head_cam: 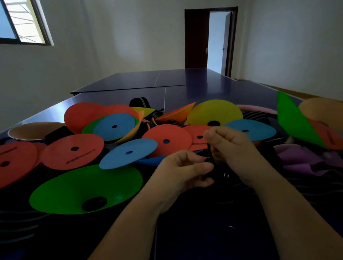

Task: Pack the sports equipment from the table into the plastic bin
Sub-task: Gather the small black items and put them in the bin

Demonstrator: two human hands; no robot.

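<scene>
— What is being seen nearest the camera?

— Two bare forearms are being stretched out over the dark blue counter [203,77]. A small black item [210,162] (too dark to be identified) is being pinched between the left hand [183,172] and the right hand [230,144], both with fingers curled narrowly around it.

— And where is the sports equipment being kept?

— It is being left spread across the counter, just beyond the hands. A large green disc cone [83,188] is lying to the left of the left hand, partly overlapped by a blue disc cone [128,153]. Red disc cones [73,151] are being shown further left and behind the hands, with a yellow disc cone [214,111] behind the right hand. Purple cloth [305,159] is lying crumpled to the right, near a tilted green cone [292,117].

— Is the plastic bin being shown?

— It cannot be told from this view. At the back, only a window [6,20] and an open door [212,41] are being shown.
</scene>
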